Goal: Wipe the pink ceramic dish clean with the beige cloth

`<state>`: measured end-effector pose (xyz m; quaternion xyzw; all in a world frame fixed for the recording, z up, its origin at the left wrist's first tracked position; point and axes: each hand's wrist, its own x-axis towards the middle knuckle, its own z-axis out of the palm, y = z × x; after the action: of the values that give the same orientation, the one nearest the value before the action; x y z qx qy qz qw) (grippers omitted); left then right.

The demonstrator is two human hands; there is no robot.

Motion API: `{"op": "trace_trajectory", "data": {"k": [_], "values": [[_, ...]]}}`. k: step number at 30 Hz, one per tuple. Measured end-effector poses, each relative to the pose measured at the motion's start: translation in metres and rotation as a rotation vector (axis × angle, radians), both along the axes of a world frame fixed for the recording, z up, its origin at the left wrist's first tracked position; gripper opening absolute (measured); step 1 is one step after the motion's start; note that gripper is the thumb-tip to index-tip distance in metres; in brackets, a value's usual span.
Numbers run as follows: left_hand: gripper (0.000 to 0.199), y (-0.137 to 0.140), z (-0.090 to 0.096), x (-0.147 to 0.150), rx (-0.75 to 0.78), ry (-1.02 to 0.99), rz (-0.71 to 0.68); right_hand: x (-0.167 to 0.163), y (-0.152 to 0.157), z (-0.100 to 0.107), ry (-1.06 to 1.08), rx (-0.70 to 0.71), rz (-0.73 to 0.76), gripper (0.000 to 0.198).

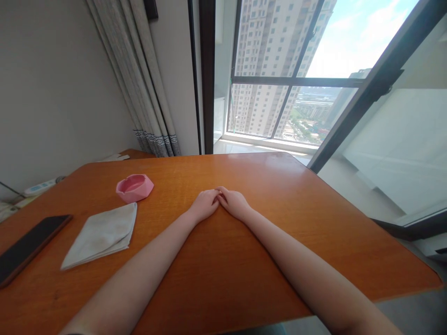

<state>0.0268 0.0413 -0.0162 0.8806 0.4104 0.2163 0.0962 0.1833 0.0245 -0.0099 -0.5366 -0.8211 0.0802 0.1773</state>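
Observation:
My left hand (205, 205) and my right hand (234, 203) rest on the brown wooden table (223, 270), meeting near its middle. Their fingertips touch and partly overlap, the fingers loosely stretched and slightly bent. Neither holds an object. To the left of my left hand sits a pink angular ashtray (134, 190). In front of it, closer to me, lies a folded whitish cloth (101, 235), beside my left forearm. A flat black phone-like slab (33, 244) with a brown edge lies at the far left.
A white power strip (40, 187) with a cable is beyond the table's left edge. Grey curtains (139, 83) hang at the back left. Behind the table are a dark-framed door (207, 79) and a large window (265, 107). The table's right edge slants toward me.

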Motion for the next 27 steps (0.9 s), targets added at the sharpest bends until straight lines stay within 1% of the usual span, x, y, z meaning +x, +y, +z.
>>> {"op": "trace_trajectory", "data": {"k": [5, 12, 20, 24, 27], "values": [[0.019, -0.001, 0.0, -0.001, 0.023, 0.017, -0.018, 0.001, 0.001, 0.001, -0.042, -0.02, -0.039, 0.023], [0.02, -0.001, 0.0, -0.001, 0.007, 0.008, -0.025, 0.0, -0.001, 0.003, -0.053, -0.039, -0.052, 0.022], [0.018, -0.002, 0.001, -0.002, 0.018, 0.038, -0.025, 0.0, 0.002, -0.002, -0.043, -0.012, -0.038, 0.022], [0.019, -0.003, 0.001, 0.0, 0.006, 0.035, -0.021, 0.001, 0.002, -0.003, -0.005, -0.003, -0.031, 0.021], [0.022, -0.003, 0.011, -0.006, -0.028, 0.009, -0.054, 0.006, 0.004, -0.002, 0.088, -0.017, -0.022, 0.02]]}}
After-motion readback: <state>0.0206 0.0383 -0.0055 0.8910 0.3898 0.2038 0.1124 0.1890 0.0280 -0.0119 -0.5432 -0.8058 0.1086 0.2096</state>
